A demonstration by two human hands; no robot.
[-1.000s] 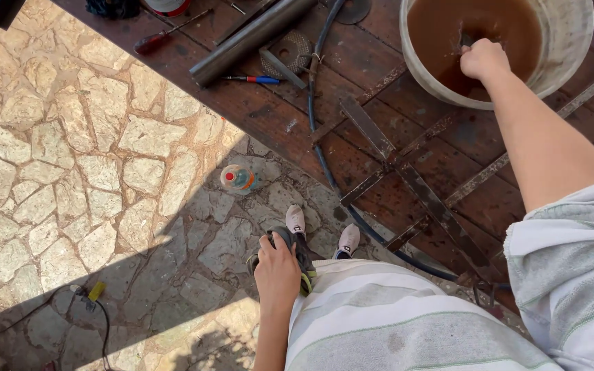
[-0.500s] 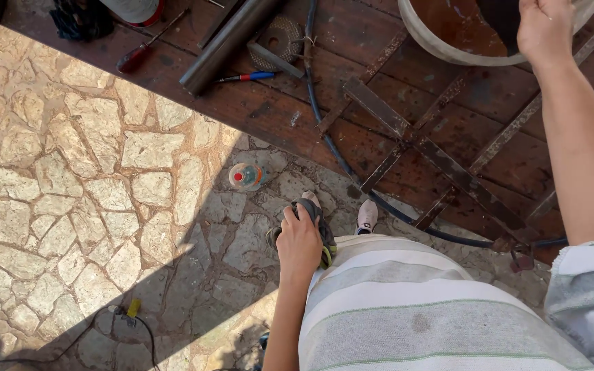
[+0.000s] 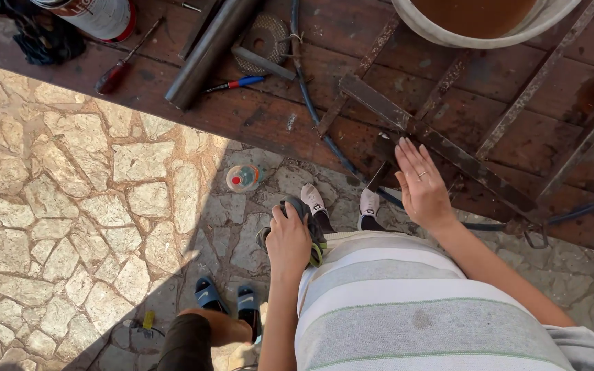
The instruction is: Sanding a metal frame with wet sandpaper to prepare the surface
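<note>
A dark tool (image 3: 304,223) is gripped at hip level by the left hand (image 3: 289,237); the right hand (image 3: 421,185) is spread flat at the wooden platform's (image 3: 276,117) near edge. Brown liquid fills the bucket (image 3: 482,27) at the far edge.

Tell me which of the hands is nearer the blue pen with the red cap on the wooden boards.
Left. The left hand grips a dark tool below the blue pen with the red cap; the right hand lies farther off on a rusty metal bar.
</note>
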